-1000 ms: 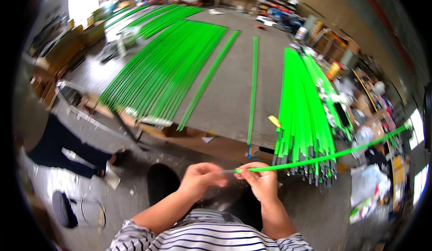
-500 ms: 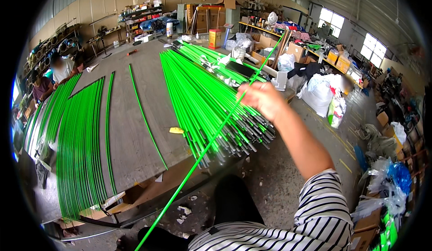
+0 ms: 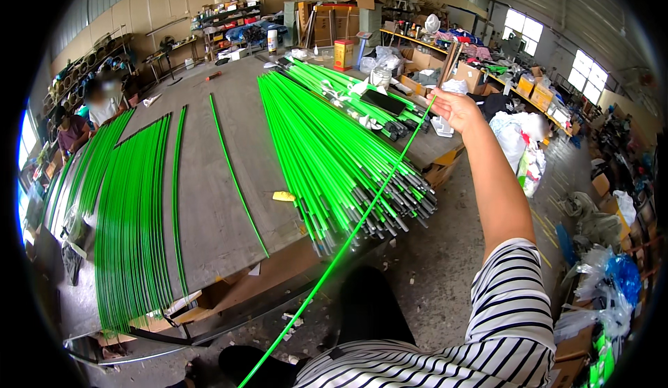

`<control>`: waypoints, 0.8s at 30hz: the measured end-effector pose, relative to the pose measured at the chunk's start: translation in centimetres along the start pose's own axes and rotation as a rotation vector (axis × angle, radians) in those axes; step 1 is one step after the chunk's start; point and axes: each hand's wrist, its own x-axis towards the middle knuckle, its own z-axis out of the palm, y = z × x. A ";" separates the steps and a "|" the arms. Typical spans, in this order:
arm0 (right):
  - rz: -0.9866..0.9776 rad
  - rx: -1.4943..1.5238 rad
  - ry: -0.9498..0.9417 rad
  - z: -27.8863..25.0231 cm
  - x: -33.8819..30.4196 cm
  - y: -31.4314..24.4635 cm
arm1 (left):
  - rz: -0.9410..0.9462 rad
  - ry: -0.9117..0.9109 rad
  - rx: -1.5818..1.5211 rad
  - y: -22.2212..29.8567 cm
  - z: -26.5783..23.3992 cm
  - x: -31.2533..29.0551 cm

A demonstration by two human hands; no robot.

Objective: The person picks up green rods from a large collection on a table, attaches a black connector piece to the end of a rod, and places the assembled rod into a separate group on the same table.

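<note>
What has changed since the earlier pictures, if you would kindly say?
The right hand has moved outward along the green rod to its far end; the left hand, earlier by the other end, is out of view. The view has swung right. The rod pile, lone rod and yellow piece remain on the table.

Daylight shows in bright windows (image 3: 525, 26) at two o'clock. The table (image 3: 80, 304) has a pale sheen at eight o'clock; the floor (image 3: 424, 291) at five is dimmer. Green rods (image 3: 313, 138) look oversaturated. Edges bow toward the black rim.
</note>
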 end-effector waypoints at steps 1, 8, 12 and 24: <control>0.004 -0.007 0.008 -0.2 0.2 0.0 | -0.005 -0.007 0.012 0.2 0.1 -0.2; -0.017 -0.008 0.003 -0.8 0.5 0.5 | -0.034 -0.061 0.030 1.1 0.7 -1.2; -0.004 0.029 0.002 -1.0 0.2 0.5 | 0.051 0.056 0.047 1.4 3.5 -2.5; -0.123 0.013 -0.157 -0.4 -0.4 1.3 | 0.102 -0.026 -0.054 2.5 2.2 -2.8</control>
